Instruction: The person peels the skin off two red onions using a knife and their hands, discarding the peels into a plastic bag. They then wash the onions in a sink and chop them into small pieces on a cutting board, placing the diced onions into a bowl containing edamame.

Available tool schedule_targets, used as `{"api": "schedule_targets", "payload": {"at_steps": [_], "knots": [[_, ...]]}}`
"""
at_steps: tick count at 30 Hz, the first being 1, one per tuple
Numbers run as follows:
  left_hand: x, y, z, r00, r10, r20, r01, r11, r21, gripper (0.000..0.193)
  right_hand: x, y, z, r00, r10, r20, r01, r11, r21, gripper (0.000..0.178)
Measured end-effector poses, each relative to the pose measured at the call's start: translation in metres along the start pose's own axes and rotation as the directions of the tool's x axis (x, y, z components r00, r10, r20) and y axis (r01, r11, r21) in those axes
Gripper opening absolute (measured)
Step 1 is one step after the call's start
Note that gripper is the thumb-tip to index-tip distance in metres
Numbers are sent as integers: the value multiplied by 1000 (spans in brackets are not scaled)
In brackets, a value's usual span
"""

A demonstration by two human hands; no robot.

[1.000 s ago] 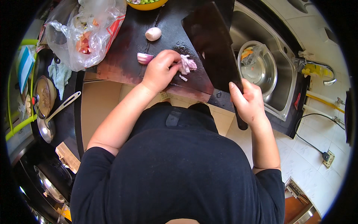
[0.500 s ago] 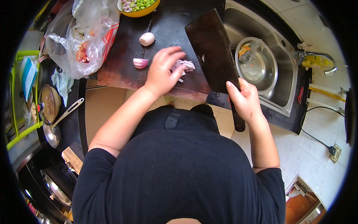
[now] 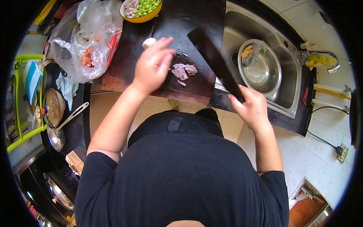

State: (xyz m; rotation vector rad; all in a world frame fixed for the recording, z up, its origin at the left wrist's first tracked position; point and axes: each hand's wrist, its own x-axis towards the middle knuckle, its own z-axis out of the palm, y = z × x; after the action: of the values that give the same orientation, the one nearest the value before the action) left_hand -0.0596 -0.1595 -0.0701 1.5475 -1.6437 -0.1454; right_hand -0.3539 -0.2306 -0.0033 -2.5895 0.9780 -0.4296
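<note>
My right hand point(image 3: 252, 107) is closed round the handle of a dark cleaver point(image 3: 217, 62), whose blade is raised and tilted over the right side of the dark counter. My left hand point(image 3: 153, 68) hovers with fingers apart and nothing in it, left of some sliced purple onion point(image 3: 183, 71) lying on the counter. Behind its fingers, a pale peeled onion point(image 3: 148, 42) shows only in part. At the back, a yellow bowl point(image 3: 151, 16) holds green beans and chopped purple onion.
A clear plastic bag point(image 3: 85, 49) of scraps stands left of the counter's middle. To the right is a steel sink point(image 3: 289, 96) with a metal basin point(image 3: 270, 81) in it, under a tap point(image 3: 332, 64). A ladle point(image 3: 70, 117) and a glass lid point(image 3: 52, 108) are at the left.
My left hand has moved left, away from the sliced onion, and now covers the purple onion piece. The cleaver has turned, its blade now seen more edge-on.
</note>
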Motion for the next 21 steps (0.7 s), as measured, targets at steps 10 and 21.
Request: {"api": "schedule_targets", "payload": {"at_steps": [10, 21], "knots": [[15, 35, 21, 761, 17, 649, -180, 966, 187, 81, -15, -2, 8, 916, -401, -35, 351, 839, -416, 31], [12, -20, 41, 904, -64, 423, 62, 998, 18, 46, -57, 38, 1, 873, 439, 215, -482, 705, 520, 12]]}}
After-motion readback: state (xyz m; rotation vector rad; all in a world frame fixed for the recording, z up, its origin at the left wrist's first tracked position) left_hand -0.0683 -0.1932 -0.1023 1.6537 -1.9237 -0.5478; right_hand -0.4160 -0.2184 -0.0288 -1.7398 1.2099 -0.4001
